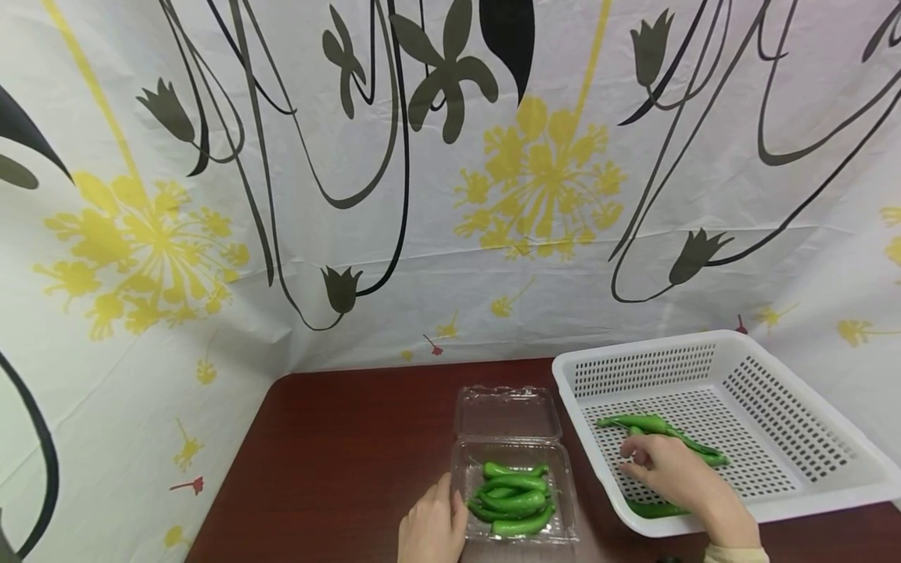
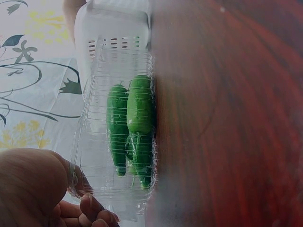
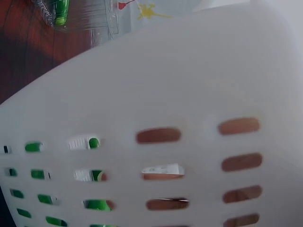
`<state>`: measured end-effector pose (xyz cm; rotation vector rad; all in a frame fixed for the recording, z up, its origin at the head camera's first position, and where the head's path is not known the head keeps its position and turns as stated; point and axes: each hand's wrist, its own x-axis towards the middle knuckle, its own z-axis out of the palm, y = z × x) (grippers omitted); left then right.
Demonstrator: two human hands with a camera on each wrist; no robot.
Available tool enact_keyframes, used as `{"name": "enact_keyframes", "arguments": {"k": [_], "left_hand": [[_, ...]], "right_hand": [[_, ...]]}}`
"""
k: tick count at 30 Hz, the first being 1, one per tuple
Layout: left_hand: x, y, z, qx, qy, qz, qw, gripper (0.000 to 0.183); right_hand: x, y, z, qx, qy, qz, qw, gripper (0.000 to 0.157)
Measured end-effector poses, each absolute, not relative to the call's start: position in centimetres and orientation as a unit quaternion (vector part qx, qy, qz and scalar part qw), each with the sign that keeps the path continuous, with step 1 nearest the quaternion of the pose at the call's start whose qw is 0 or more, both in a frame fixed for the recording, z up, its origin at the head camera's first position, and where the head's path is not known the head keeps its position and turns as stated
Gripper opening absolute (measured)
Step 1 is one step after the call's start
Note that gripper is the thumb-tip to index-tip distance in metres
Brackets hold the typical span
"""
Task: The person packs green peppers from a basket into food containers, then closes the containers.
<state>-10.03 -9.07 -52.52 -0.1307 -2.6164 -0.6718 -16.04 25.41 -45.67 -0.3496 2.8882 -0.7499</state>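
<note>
Several green chili peppers (image 1: 514, 499) lie in the base of a clear plastic clamshell box (image 1: 566, 500), its lid folded back flat behind. My left hand (image 1: 431, 525) grips the box's left edge; in the left wrist view the thumb and curled fingers (image 2: 92, 208) are on either side of the rim. Inside the white basket, my right hand (image 1: 665, 467) hovers low with bent fingers, thumb and index apart and nothing visible between them. Long green peppers (image 1: 651, 424) lie just beyond its fingertips, and another pepper (image 1: 651, 510) rests under the wrist along the near wall.
The white perforated basket (image 1: 838, 438) stands at the right of the dark red table (image 1: 338, 446), close beside the clamshell box. A patterned curtain (image 1: 422, 313) hangs behind the table. The basket's wall fills most of the right wrist view, hiding much of that hand.
</note>
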Motion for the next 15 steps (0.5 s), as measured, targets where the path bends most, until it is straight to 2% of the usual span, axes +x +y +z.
{"name": "enact_keyframes", "arguments": {"k": [7,15], "left_hand": [[-10.1,-9.06,-52.4,-0.048,-0.945,-0.243,0.213,0.024],[-9.99,-9.03,-52.49,-0.051,-0.943,-0.242,0.224,0.025]], "right_hand": [[-16.24,25.67,-46.01,-0.111,0.956,-0.251,0.104,0.016],[-15.95,25.78,-46.28,-0.113,0.953,-0.256,0.117,0.007]]}}
